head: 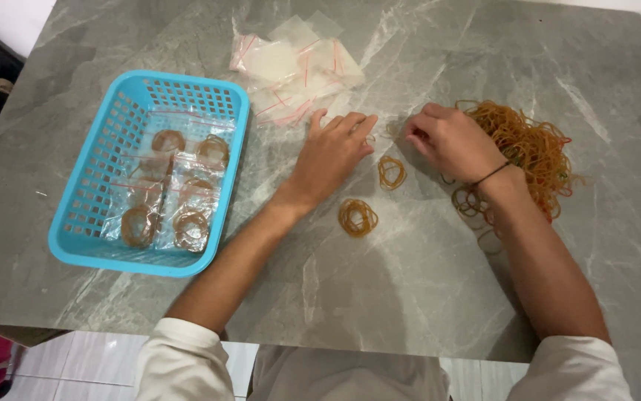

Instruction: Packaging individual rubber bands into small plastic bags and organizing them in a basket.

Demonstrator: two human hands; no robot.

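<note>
On the grey marbled table [410,297], the left hand [332,152] is laid palm down with its fingers stretched out nearly flat and held close together; nothing is seen to be gripped by it. The right hand [450,141] is rested just beside the big heap of rubber bands [532,148], its fingers curled inward toward the left hand; whether a band is pinched between them cannot be told. Between and below the two hands, two small bundles of bands are laid on the table: one bundle [391,172] close under the fingertips, another bundle [358,217] nearer the body. A few loose bands [470,202] are spread by the right wrist. A pile of clear zip bags [294,70] is placed beyond the left hand. To the left, a blue plastic basket [94,171] is set, and filled bags of bands [179,189] are held inside it.
</note>
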